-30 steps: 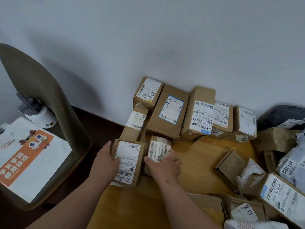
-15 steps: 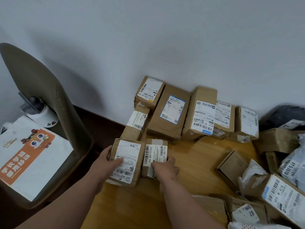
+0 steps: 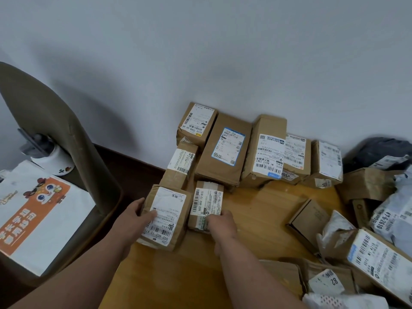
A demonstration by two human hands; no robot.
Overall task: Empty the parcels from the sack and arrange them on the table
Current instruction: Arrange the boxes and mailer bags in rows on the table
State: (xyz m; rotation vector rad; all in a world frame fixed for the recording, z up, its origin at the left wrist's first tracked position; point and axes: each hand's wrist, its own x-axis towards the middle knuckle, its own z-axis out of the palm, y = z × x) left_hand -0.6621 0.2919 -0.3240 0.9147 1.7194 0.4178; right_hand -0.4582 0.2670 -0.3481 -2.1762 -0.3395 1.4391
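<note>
- Standing at the far left is a brown chair point(image 3: 66, 139), with a white bag printed in orange point(image 3: 38, 217) lying on its seat and a small white device point(image 3: 52, 160) behind the bag.
- Next comes the left hand point(image 3: 136, 214), thumb laid on the white label and fingers curled round the left edge of a brown label-up parcel point(image 3: 166, 216) at the wooden table point(image 3: 256, 219)'s left edge, so it grips that parcel.
- Touching that parcel's right side is a smaller taped parcel point(image 3: 206, 205); the right hand point(image 3: 220, 223) presses on its near end with the knuckles bent, though whether the fingertips hook over the edge cannot be told.
- Behind these two, a narrow box point(image 3: 181, 165) lies flat, and a row of five brown boxes leans against the white wall point(image 3: 200, 52): a small box point(image 3: 196, 123), a box with a blue-framed label point(image 3: 225, 150), a tall box point(image 3: 266, 152), and two lower ones point(image 3: 294, 158) point(image 3: 326, 163).
- Farther right, an unlabelled open-flapped carton point(image 3: 308, 218) sits alone on the wood.
- At the right edge lies a loose heap of unsorted cartons and grey mailers point(image 3: 379, 230), partly overlapping, with a dark bag point(image 3: 379, 150) behind it against the wall.
</note>
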